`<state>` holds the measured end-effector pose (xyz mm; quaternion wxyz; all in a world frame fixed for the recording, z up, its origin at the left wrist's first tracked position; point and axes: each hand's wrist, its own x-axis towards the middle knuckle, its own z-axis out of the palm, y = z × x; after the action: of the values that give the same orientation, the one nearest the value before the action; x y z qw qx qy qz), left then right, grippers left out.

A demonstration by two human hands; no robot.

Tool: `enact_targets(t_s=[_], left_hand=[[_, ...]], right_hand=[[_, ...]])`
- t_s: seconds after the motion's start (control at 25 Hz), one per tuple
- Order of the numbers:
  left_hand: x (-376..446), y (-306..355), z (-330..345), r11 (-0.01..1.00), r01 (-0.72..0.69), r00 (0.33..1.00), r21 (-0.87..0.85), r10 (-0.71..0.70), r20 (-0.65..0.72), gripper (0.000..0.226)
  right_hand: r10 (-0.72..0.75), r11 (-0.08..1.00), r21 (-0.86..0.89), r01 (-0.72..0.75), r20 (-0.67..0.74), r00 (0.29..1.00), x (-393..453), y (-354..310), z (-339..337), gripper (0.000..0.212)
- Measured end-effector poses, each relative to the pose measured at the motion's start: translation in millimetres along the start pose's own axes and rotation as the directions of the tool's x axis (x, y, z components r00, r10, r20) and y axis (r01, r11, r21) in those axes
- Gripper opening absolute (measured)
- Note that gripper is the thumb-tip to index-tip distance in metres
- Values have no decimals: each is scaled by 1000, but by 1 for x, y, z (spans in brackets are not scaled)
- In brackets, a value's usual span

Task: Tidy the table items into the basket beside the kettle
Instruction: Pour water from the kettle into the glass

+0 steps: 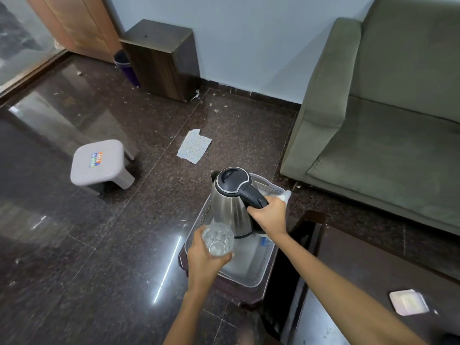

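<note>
A steel kettle [230, 207] with a black lid and handle stands over the far part of a grey perforated plastic basket [251, 272]. My right hand [270, 215] grips its black handle. My left hand [206, 260] holds a clear drinking glass [219, 239] upright over the basket's near left side. The basket rests on a low dark stand [232, 293]. Something white [283, 195] sticks out at the basket's far right corner, and a small blue thing [265, 241] lies inside it, partly hidden by my wrist.
A dark table [368, 282] at lower right carries a white square dish [408, 302]. A green sofa [388, 135] fills the right. On the dark polished floor are a grey stool [99, 164], a patterned paper [194, 146], scattered scraps, a wooden cabinet [161, 61] and a blue bin [125, 67].
</note>
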<state>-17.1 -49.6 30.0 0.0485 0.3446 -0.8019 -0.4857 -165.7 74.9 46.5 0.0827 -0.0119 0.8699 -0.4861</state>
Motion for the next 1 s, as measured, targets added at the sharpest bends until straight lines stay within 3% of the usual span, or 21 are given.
enact_targets(t_s=[0.16,0.36,0.68,0.84,1.0], left_hand=[[-21,-2,-14,1000,-20,999,13,20,-34,87],[-68,23,-13,998,-68,997,0,68,21,85],[-164,56,70,985,-173,958,-4,169,234,83],[-201,54,131,973,-232,917,12,214,337,84],[-234,39,189,965,-251,893,80,198,405,87]], right_hand=[[-77,996,43,78,-27,997,-30,-18,-51,44],[-67,998,13,69,-120,990,-95,4,-136,34],[118,986,-89,-142,-237,964,-223,95,-279,39],[287,950,-30,-311,-307,907,-276,154,-320,52],[393,910,5,-414,-326,860,-312,212,-335,43]])
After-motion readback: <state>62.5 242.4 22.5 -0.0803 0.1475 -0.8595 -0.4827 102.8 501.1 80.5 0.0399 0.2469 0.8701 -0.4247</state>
